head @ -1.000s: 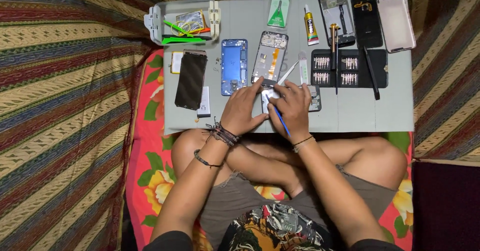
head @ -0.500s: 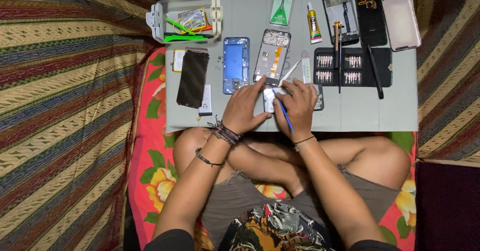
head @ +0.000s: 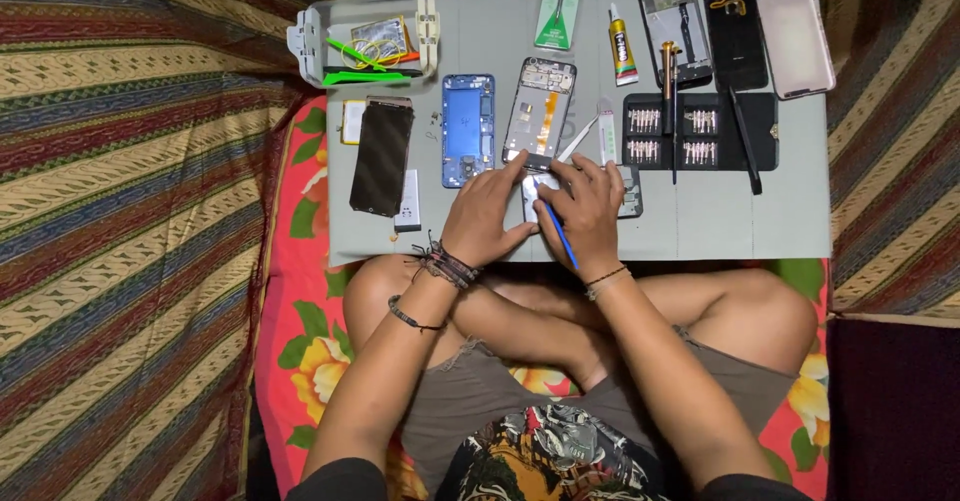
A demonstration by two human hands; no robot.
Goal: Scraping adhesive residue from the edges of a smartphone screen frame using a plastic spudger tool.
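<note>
A: Which packages or screens lie on the grey mat (head: 720,226)?

B: A green packet (head: 556,18) at top centre, a yellow glue tube (head: 621,46) beside it, and a dark phone screen (head: 380,157) far left.

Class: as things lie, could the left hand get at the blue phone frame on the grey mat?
Probably yes: the left hand rests just below the blue phone frame, with bare grey mat between.

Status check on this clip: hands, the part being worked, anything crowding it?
Left hand pinning small grey part on mat. Right hand gripping blue tool, tip at part. Open phone frame and tweezers close above; nothing blocking.
</note>
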